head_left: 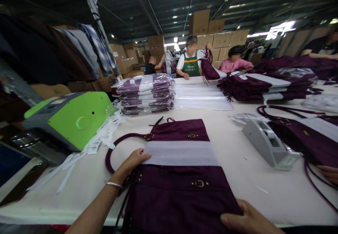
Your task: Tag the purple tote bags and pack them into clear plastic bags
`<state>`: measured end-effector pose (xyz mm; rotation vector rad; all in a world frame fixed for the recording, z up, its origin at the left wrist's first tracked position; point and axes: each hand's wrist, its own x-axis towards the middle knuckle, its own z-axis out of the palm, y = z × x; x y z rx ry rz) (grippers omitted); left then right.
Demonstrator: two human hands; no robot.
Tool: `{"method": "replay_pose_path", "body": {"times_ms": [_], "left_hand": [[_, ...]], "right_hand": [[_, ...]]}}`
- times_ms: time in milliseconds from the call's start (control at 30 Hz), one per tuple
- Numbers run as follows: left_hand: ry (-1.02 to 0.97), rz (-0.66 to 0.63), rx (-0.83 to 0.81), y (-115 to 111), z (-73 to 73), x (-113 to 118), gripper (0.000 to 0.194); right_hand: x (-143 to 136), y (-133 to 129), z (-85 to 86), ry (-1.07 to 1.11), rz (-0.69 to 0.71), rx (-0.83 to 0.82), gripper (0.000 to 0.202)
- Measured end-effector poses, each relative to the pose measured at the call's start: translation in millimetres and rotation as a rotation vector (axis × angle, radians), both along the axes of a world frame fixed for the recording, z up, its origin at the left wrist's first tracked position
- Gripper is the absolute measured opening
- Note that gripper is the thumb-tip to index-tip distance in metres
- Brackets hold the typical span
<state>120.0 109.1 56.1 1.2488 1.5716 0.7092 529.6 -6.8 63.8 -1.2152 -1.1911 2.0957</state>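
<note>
A dark purple handbag [182, 198] lies on the table in front of me, with gold buckles and a white paper band [182, 153] around its middle. My left hand [133, 161] is closed at the bag's left edge, its fingertips on the end of the band. A rounded purple handle [109, 156] loops out to the left, just beyond that hand. At the lower right edge of the bag, my right hand [246, 216] grips the fabric, thumb on top and the other fingers partly hidden beneath.
A green and grey machine [84, 121] stands left, beside white label strips [97, 139]. Plastic-wrapped bags [145, 94] are stacked behind. To the right are a grey tape dispenser [269, 144], another purple bag [298, 131] and a co-worker's hand [329, 174]. Several people work across the table.
</note>
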Motion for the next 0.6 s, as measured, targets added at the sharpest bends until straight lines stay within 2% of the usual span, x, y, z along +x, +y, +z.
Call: {"method": "replay_pose_path", "body": {"times_ms": [100,200,267,333,400,433,500,600], "left_hand": [[-0.137,0.009,-0.08,-3,2.1,7,0.051],[-0.249,0.033,-0.175,-5,0.5,15,0.037],[-0.311,0.073,-0.226,-7,-2.6,21,0.031],[-0.366,0.117,-0.269,-11,-5.9,28,0.031],[-0.419,0.166,-0.293,-16,-8.8,39,0.031],[-0.444,0.196,-0.293,-18,-10.3,46,0.03],[-0.491,0.26,-0.274,-23,-13.7,62,0.025],[-0.561,0.309,-0.233,-28,-17.7,92,0.014]], "right_hand": [[23,22,15.7,0.02,-0.07,-0.052,0.047],[50,63,15.3,-0.126,-0.01,0.018,0.048],[64,100,12.4,-0.321,-0.013,0.119,0.048],[70,141,12.7,-0.645,-0.029,0.314,0.041],[65,178,17.2,-1.09,0.02,0.604,0.027],[58,193,20.3,-1.2,0.013,0.681,0.024],[41,216,26.3,-1.325,-0.01,0.78,0.023],[11,237,33.7,-1.377,-0.076,0.919,0.025]]}}
